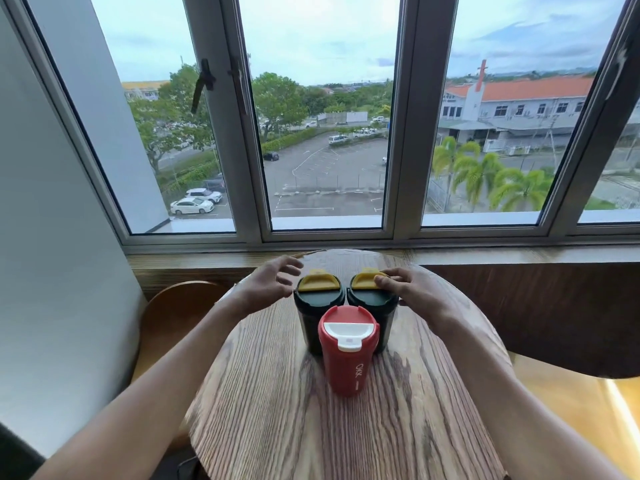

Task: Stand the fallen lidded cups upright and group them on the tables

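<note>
Round wooden table under the window. Three lidded cups stood upright on it, grouped tight near the table's middle.

- Red cup, white lid, nearest of the three. It stood in front of the gap between the two dark cups and appeared to touch both.
- Left dark cup, yellow flap on its lid, behind and left of the red one.
- Right dark cup, same yellow flap, behind and right. The two dark cups sat side by side, rims touching.

Left hand: held nothing, fingers spread and loosely bent, hovering just left of the left dark cup's lid. Whether it touched the cup could not be told.

Right hand: gripped the top of the right dark cup, thumb lying on the yellow flap, fingers curled round the far right edge of the lid.

Wooden chair stood left of the table. A dark brown surface lay to the right.
</note>
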The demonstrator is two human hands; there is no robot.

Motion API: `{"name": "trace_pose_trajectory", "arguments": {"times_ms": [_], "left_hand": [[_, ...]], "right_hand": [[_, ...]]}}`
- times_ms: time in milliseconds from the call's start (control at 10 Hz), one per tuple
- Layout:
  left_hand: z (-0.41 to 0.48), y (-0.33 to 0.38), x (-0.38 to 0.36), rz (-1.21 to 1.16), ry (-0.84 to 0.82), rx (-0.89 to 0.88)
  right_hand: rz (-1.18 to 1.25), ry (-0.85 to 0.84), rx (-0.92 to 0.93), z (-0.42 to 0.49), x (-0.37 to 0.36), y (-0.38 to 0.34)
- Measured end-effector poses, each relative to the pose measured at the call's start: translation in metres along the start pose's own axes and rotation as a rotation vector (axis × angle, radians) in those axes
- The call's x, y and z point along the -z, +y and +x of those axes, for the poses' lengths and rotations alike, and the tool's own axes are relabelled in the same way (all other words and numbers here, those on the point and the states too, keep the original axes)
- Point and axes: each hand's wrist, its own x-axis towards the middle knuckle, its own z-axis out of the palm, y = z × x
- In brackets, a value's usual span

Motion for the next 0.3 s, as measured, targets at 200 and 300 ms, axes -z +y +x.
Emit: {"name": "trace_pose_trajectory", "arguments": {"times_ms": [200,300], "left_hand": [[0.007,0.018,-0.001,0.332,0.301,-0.078],[0.013,0.025,-0.002,0.404,0.384,-0.064]], "right_hand": [[-0.376,0.151,0.253,0.005,-0.005,-0.031],[-0.416,0.136,0.289,0.012,-0.011,-0.046]]}}
